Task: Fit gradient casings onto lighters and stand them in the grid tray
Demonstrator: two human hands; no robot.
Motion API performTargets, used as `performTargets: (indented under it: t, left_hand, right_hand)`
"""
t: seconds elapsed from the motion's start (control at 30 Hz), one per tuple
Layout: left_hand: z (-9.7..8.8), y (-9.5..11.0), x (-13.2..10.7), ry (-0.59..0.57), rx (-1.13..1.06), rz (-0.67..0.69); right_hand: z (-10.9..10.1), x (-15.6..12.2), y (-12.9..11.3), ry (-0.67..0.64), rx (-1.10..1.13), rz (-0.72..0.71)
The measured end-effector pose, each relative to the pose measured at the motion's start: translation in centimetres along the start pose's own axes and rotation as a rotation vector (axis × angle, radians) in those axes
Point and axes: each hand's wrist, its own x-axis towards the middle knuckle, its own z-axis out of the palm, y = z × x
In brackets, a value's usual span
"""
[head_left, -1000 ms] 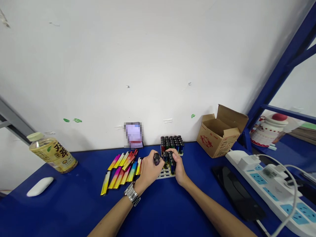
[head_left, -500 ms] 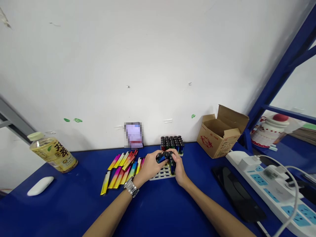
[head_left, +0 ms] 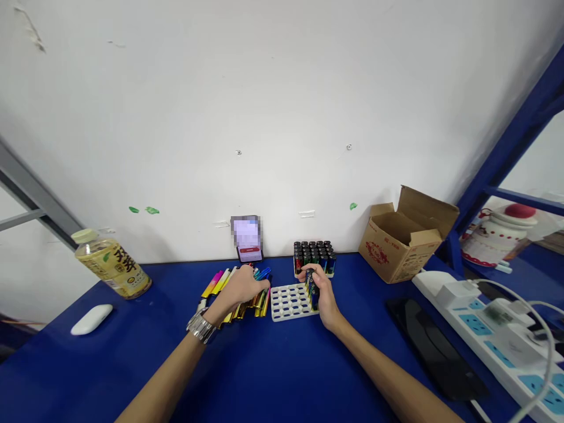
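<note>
A: Where's the left hand [head_left: 240,286]?

B: Palm down on the loose lighters [head_left: 259,294], the coloured ones fanned out on the tabletop [head_left: 273,376] left of the tray [head_left: 288,302]. Its fingers are curled over the pile and touch it. I can't tell whether they have closed on a single lighter; the hand hides that part.

A: And the right hand [head_left: 321,291]?

B: At the tray's right edge. Its fingers are wrapped round the row of lighters [head_left: 312,285] standing upright in the tray's rightmost slots, pinching them from both sides.

A: How full is the tray?

B: Mostly bare. It's white with rows of round holes, and only that right-hand column shows lighters. The rest of the holes show open.

A: Anything behind it?

B: A second block of lighters [head_left: 314,254], black caps up, packed tight and standing against the wall, just beyond the right hand.

A: What else is on the tabletop?

B: A yellow bottle [head_left: 112,265] lying tilted at far left, a white mouse [head_left: 91,319] in front of it, and a phone [head_left: 247,238] propped against the wall behind the loose pile. To the right there's an open box [head_left: 403,235], a dark flat slab [head_left: 436,352], and a power strip [head_left: 489,329] with a white cable running along it.

A: The watch [head_left: 201,325]?

B: A metal one, on the left wrist.
</note>
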Motion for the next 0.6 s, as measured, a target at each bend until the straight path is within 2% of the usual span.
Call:
performTargets:
  t: [0.13, 0.3, 0.4, 0.6]
  left_hand:
    - [-0.1, -0.5, -0.1, -0.004, 0.153, -0.009]
    - [0.4, -0.1, -0.8, 0.007, 0.378, 0.036]
    - [0.4, 0.1, -1.4, 0.037, 0.565, 0.072]
    - [1.0, -0.2, -2.5, 0.147, 0.707, 0.081]
  right_hand:
    - [0.0, 0.0, -0.1, 0.005, -0.006, -0.017]
    - [0.0, 0.0, 0.0, 0.002, -0.014, -0.022]
    - [-0.1, 0.1, 0.1, 0.008, -0.019, -0.010]
    - [-0.1, 0.0, 0.1, -0.006, -0.034, -0.025]
